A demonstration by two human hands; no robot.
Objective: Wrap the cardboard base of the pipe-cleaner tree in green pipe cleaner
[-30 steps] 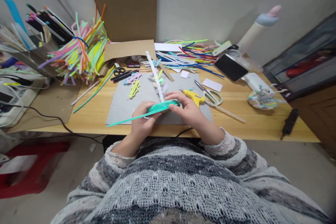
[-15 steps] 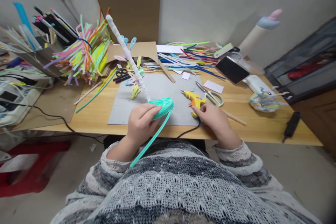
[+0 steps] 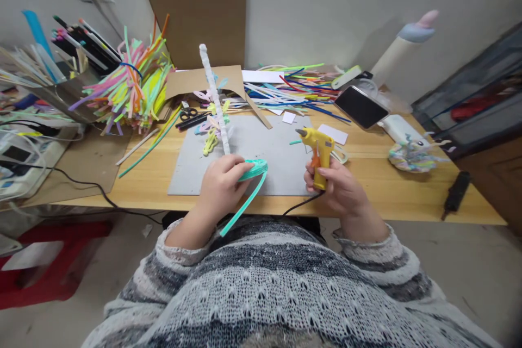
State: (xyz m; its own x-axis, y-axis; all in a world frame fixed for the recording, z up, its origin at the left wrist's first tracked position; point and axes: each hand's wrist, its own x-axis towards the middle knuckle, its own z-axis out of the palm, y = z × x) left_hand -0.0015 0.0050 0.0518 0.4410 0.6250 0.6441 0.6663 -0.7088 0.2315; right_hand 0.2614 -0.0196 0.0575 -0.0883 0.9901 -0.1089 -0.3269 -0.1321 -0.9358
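Note:
My left hand (image 3: pixel 220 187) is closed around a teal pipe-cleaner coil (image 3: pixel 253 167) with a loose teal tail hanging toward me. A white fuzzy stem (image 3: pixel 214 99) with pastel loops rises from the coil, tilted slightly left. My right hand (image 3: pixel 338 190) grips a yellow glue gun (image 3: pixel 318 149) upright above the desk edge, its nozzle pointing left toward the coil. Both hands hover over the near edge of a grey mat (image 3: pixel 253 157).
Scissors (image 3: pixel 336 153) lie just behind the glue gun. A heap of coloured pipe cleaners (image 3: pixel 126 87) and a pen holder (image 3: pixel 69 65) are at left. More pipe cleaners (image 3: pixel 293 87), a phone (image 3: pixel 361 107), cardboard (image 3: pixel 196 16) and a pastel coil (image 3: pixel 410 155) sit behind and right.
My right hand left the coil, reached to the glue gun on the mat and lifted it upright. The left hand kept the coil, and the white stem swung left then more upright.

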